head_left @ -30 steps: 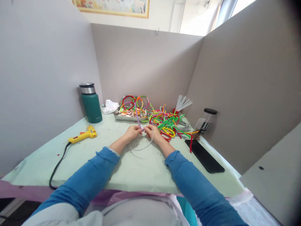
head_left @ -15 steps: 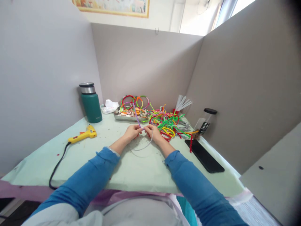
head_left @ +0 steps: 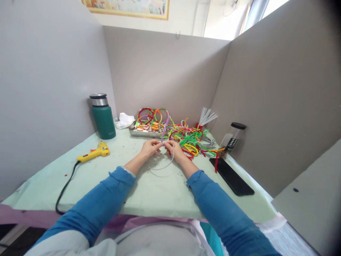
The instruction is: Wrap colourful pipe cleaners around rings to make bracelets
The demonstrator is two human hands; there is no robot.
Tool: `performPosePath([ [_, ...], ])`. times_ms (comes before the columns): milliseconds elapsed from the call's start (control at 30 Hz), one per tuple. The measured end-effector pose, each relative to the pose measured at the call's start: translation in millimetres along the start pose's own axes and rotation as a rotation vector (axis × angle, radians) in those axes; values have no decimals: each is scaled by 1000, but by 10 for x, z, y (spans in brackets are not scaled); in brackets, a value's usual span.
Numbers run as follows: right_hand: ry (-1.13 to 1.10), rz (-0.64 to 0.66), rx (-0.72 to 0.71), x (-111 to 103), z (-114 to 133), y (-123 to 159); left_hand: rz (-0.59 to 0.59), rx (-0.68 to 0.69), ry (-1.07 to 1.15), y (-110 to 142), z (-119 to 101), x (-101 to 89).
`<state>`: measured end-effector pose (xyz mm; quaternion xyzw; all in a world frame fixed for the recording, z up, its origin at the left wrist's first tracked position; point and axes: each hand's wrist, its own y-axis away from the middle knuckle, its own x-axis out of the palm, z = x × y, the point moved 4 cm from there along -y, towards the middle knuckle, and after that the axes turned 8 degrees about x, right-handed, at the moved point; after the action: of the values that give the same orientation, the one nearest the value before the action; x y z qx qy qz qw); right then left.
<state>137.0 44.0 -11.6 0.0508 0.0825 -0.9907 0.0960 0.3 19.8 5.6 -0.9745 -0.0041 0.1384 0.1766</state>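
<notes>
My left hand and my right hand meet at the middle of the table, fingertips pinched together on a purple pipe cleaner that sticks up and away from them. A thin pale curved band hangs from the same pinch and loops down toward me between my wrists. Both hands are closed. Just beyond them lies a tangle of coloured pipe cleaners.
A metal tray with coloured hoops and small pieces sits at the back. A green flask stands at the left, a yellow glue gun with black cord in front of it. A black phone and a clear jar are at the right.
The free end of the purple pipe cleaner has swung from leaning left to leaning right. My hands stay in the same spot.
</notes>
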Motion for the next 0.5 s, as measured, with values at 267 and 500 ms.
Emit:
performPosePath([
  [267,-14,6,14,-8,7,9,6,56,-96,-43,16,-17],
  [500,24,23,-39,10,61,47,23,157,-292,-105,82,-23],
])
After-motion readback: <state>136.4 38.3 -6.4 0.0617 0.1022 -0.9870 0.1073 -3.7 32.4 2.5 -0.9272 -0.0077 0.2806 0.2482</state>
